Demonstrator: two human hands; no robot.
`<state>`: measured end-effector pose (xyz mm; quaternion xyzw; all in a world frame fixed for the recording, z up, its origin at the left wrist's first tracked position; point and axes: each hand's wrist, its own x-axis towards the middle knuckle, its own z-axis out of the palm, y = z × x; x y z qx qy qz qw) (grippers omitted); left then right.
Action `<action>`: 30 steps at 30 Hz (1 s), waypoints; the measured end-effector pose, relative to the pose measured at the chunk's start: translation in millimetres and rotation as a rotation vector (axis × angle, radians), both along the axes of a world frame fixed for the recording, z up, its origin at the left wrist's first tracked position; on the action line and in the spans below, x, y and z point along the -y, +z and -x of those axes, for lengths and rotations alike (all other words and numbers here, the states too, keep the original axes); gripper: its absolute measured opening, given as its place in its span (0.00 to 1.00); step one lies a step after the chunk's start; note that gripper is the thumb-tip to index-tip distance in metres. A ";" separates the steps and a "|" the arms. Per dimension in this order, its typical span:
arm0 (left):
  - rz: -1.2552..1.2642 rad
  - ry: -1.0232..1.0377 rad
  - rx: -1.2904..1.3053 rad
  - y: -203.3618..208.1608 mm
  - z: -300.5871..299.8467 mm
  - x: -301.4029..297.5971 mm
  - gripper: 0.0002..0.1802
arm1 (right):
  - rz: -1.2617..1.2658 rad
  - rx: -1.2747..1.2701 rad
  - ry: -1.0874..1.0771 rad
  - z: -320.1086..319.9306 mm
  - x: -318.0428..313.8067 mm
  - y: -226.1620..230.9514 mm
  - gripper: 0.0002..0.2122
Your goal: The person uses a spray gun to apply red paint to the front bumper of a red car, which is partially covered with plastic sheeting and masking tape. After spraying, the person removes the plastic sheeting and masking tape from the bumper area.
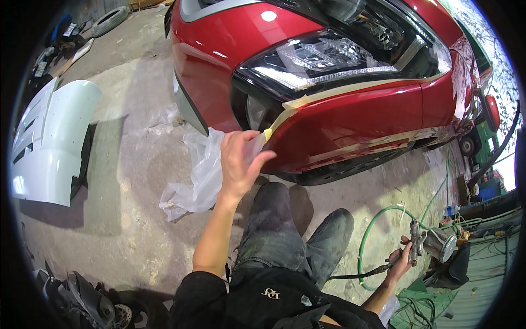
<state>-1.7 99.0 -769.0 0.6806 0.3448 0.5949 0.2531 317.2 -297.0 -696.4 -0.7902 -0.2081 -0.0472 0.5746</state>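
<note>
My left hand (pixel 236 162) is at the front corner of a red car (pixel 339 118), its thumb and forefinger spread apart. Behind it hangs a clear plastic sheet (pixel 200 162), which shows between thumb and forefinger and trails toward the floor. A strip of yellow masking tape (pixel 268 134) sits just past the fingertips, and more tape runs up the panel edge below the headlight (pixel 318 60). Out to the right, my right hand (pixel 402 260) grips a spray gun (pixel 416 244) with a silver cup (pixel 440 244); a dark hose leads from it.
A white bumper panel (pixel 57 142) stands on the concrete floor at the left. A green hose (pixel 364 241) loops near my right knee. Motorcycle parts (pixel 90 301) lie at the lower left, a tyre (pixel 109 22) at the far left. Hoses and green sheeting (pixel 427 299) crowd the right.
</note>
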 end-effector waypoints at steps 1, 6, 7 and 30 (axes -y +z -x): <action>0.078 -0.035 0.065 -5.7 -6.0 -6.0 0.20 | 0.005 -0.003 0.002 -3.5 3.5 -2.0 0.19; 0.142 -0.041 0.123 -10.7 -13.4 -10.4 0.07 | 0.029 -0.052 -0.036 -27.5 30.0 -17.7 0.21; 0.094 -0.005 0.099 -10.2 -14.7 -10.3 0.07 | 0.006 -0.048 -0.036 -27.7 30.8 -19.0 0.21; 0.394 -0.471 0.334 -24.5 -2.1 -10.1 0.06 | -0.111 -0.121 -0.010 -36.5 17.2 -27.3 0.20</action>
